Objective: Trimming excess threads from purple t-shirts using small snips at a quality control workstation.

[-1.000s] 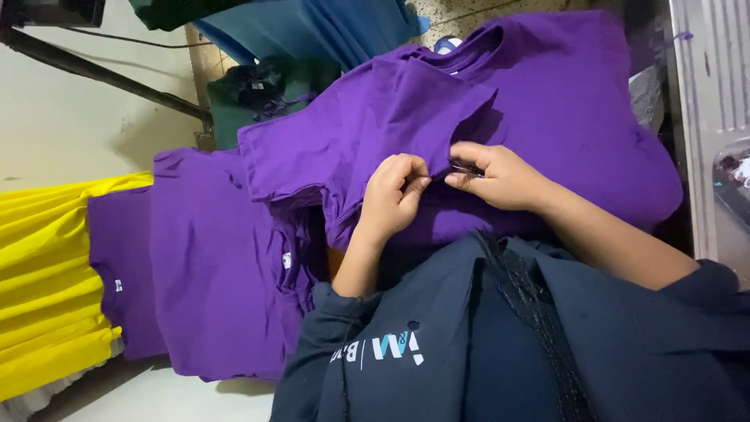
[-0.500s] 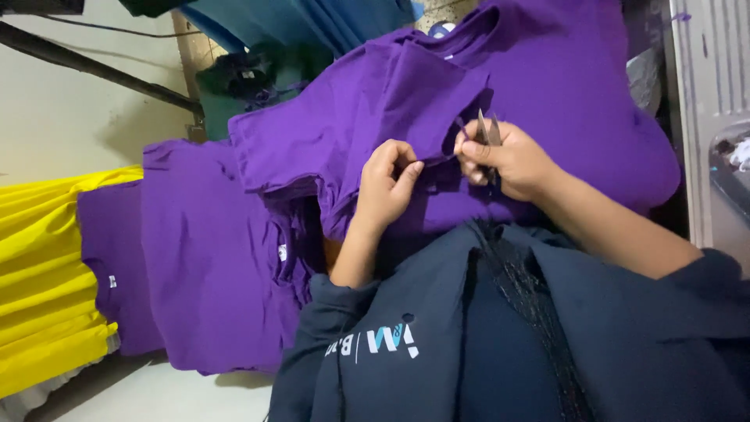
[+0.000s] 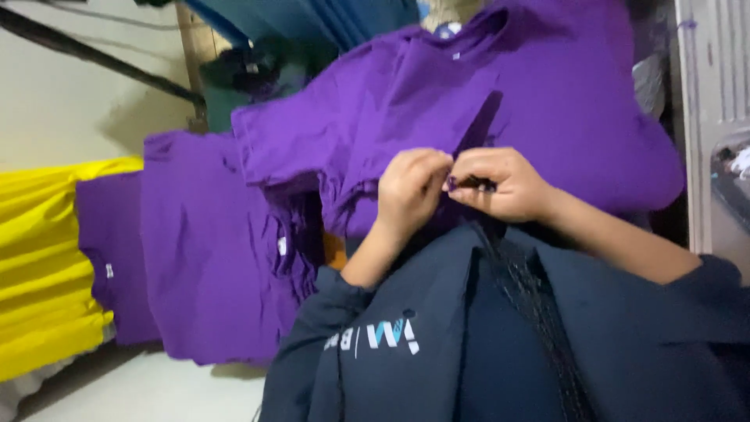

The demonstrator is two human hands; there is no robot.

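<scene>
Your left hand [image 3: 410,187] pinched the soft purple cotton shirt [image 3: 547,117] — your right hand [image 3: 504,184], touching it, gripped a small dark tool [image 3: 475,184] against the same cloth.

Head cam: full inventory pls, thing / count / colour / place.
purple shirt: one, purple, spread under both hands, top centre
purple shirts stack: count unclear, purple, hanging left of the hands
yellow fabric: one pile, yellow, far left
blue fabric: one pile, blue-teal, top edge
small dark tool: one, dark, kind unclear, in the right hand
dark jacket: one, navy, worn, bottom
left hand: pinching the purple shirt
right hand: fingers closed on the small dark tool
</scene>
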